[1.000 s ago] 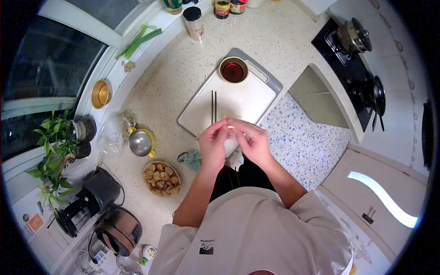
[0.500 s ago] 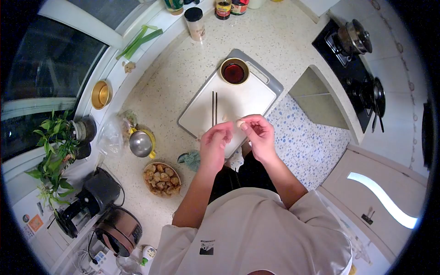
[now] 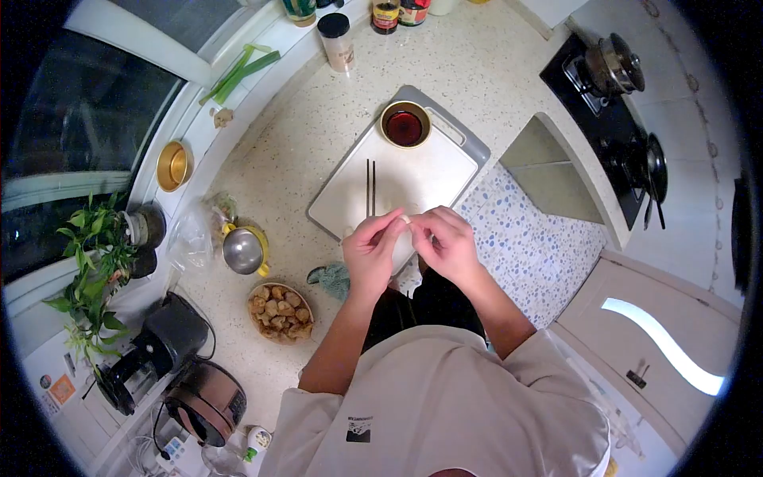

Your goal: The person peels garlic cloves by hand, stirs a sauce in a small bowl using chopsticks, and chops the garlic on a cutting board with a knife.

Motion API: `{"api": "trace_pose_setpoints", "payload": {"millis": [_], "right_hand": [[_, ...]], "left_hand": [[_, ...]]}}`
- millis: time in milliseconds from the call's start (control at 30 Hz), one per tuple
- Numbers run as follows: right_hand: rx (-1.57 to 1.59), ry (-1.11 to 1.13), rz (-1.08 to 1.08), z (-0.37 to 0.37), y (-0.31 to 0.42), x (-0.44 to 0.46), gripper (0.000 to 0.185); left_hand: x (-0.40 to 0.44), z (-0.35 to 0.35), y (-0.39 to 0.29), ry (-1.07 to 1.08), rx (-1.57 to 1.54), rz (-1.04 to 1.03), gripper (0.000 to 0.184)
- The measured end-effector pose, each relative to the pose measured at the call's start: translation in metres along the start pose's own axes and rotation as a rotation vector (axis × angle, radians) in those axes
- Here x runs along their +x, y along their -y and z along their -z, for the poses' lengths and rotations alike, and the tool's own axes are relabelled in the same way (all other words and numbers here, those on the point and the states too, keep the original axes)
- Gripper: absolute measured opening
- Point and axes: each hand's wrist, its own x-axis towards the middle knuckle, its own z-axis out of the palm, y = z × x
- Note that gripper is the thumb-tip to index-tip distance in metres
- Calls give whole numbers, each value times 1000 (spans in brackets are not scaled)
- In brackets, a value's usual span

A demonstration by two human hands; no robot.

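A small pale piece that looks like a garlic clove (image 3: 406,219) is pinched between the fingertips of my left hand (image 3: 370,256) and my right hand (image 3: 449,245). Both hands hover close together above the near end of the white cutting board (image 3: 358,179), which has a grey edge. A pair of dark chopsticks (image 3: 370,181) lies on the board just beyond my left hand. At the board's far end stands a bowl of dark reddish-brown liquid (image 3: 404,126). My hands hide part of the board.
To the left are a bowl of browned chunks (image 3: 280,311), a green cloth (image 3: 330,280), a metal bowl with yellow handles (image 3: 245,250) and a plastic bag (image 3: 189,237). Green onion (image 3: 238,75) and a golden bowl (image 3: 173,165) rest on the sill. A stove (image 3: 598,119) is at right.
My left hand has come up to the pale clove, which only my right hand held before. The two hands now meet at it, and the clove sits slightly further left.
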Motion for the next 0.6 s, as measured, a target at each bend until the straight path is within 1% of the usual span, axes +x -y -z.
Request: {"api": "trace_pose_setpoints", "payload": {"millis": [67, 167, 367, 467, 567, 600], "right_hand": [[-28, 38, 73, 4, -1, 5, 9], [-129, 97, 110, 8, -1, 7, 8], [-156, 161, 120, 13, 3, 13, 7], [-62, 140, 67, 11, 3, 10, 13], [52, 135, -53, 10, 4, 6, 10], [76, 138, -60, 10, 5, 7, 8]], "left_hand": [[0, 1, 0, -5, 42, -15, 18], [0, 3, -1, -7, 108, -42, 16], [2, 9, -8, 41, 183, -12, 15], [1, 8, -12, 31, 99, 58, 16], [0, 8, -15, 23, 100, 106, 17], [0, 8, -15, 23, 99, 109, 18]]}}
